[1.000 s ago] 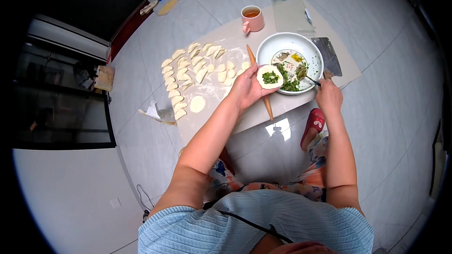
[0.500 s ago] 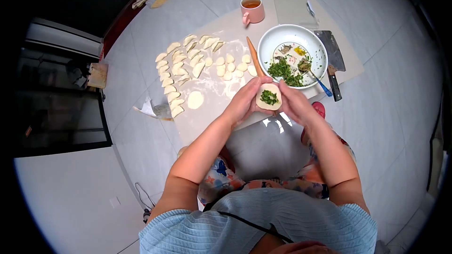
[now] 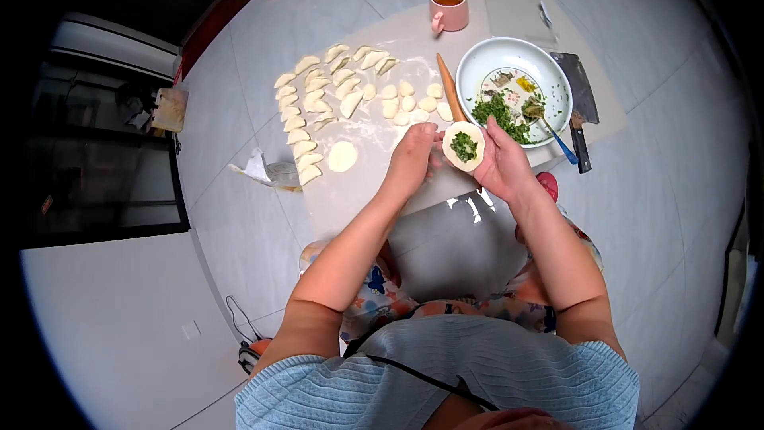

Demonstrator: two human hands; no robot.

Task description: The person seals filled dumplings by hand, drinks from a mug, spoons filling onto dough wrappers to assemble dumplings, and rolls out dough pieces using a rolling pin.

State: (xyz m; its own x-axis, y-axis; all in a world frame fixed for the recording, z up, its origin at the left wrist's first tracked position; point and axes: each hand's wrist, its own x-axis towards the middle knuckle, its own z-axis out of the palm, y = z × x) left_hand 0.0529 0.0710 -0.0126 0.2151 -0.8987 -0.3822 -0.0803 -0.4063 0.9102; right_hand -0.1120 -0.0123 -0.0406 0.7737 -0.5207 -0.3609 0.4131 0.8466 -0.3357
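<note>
A round dough wrapper (image 3: 451, 162) with chopped green filling (image 3: 463, 146) on it rests in my right hand (image 3: 507, 161), whose fingers curl round its right side. My left hand (image 3: 415, 161) is at the wrapper's left edge, fingers bent; whether they grip it is unclear. Just beyond the hands lies a wooden rolling pin (image 3: 449, 86). Behind my right hand, a white bowl (image 3: 557, 94) holds green filling and a spoon (image 3: 562, 143). Folded dumplings (image 3: 314, 106) stand in rows on the left, with small dough pieces (image 3: 407, 103) nearer the middle and one flat wrapper (image 3: 342, 156).
The floured table (image 3: 358, 203) also bears a pink mug (image 3: 450, 14) of brown liquid, a clear lid (image 3: 513, 12) at the back and a cleaver (image 3: 578, 94) right of the bowl. A plastic bag (image 3: 278, 174) hangs by the left edge.
The spoon was let go and lies in the bowl. My right hand came over to the wrapper, which now rests in it. My left hand has shifted to the wrapper's left side.
</note>
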